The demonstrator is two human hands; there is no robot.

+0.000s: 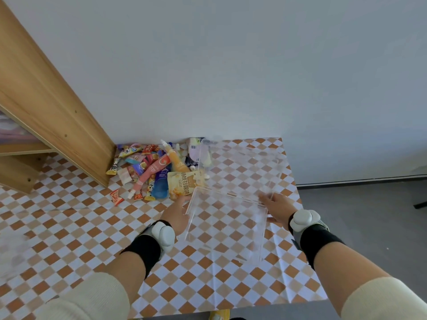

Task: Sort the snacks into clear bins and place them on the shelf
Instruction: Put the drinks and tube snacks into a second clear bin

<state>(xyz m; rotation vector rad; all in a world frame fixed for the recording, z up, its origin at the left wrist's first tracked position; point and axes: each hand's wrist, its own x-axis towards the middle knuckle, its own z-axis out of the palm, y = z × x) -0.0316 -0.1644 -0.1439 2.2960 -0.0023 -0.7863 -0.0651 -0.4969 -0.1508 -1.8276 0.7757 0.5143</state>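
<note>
A clear bin (226, 227) is gripped at its side walls by the left hand (176, 215) and right hand (277, 209); nothing is seen in it. A second bin (242, 162) stands just behind. The snacks (157, 172) are piled unsorted on the surface (69, 227) beside the shelf (57, 116), so sorting is judged hardly begun.

- You're in a plain, home-like room; whether it's lived in, you can't tell.
- The table (208, 285) wears an orange-and-white checked cloth (76, 218).
- On the table's far left stands a wooden shelf (57, 116).
- Behind the table is a bare white wall (231, 65), and to its right, grey floor (369, 215).
- Snacks (157, 172) are heaped on the table.
</note>
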